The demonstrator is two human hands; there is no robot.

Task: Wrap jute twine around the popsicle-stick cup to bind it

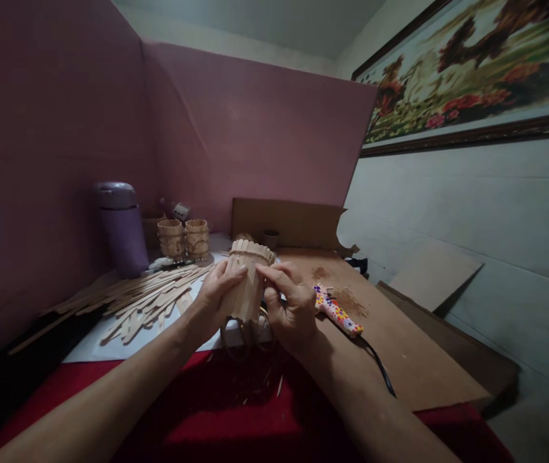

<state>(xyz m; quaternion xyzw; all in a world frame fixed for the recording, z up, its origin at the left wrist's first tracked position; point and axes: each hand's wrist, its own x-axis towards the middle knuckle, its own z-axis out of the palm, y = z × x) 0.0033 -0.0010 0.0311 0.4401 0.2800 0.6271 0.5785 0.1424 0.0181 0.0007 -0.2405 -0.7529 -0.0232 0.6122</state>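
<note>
A small cup-shaped holder made of upright wooden craft sticks (pixel 249 283) is lifted just above the table between both hands. My left hand (pixel 217 294) wraps its left side, fingers curled over the sticks. My right hand (pixel 289 307) grips its right side, thumb and forefinger pinching a stick near the top rim. A curved strip hangs below the holder.
Loose craft sticks (pixel 143 296) lie spread on a white sheet at left. Two finished stick cups (pixel 185 238) and a purple flask (pixel 120 226) stand behind. A dotted glue gun (pixel 336 311) with a black cord rests on brown cardboard (pixel 400 341) at right. Pink partition walls enclose the back.
</note>
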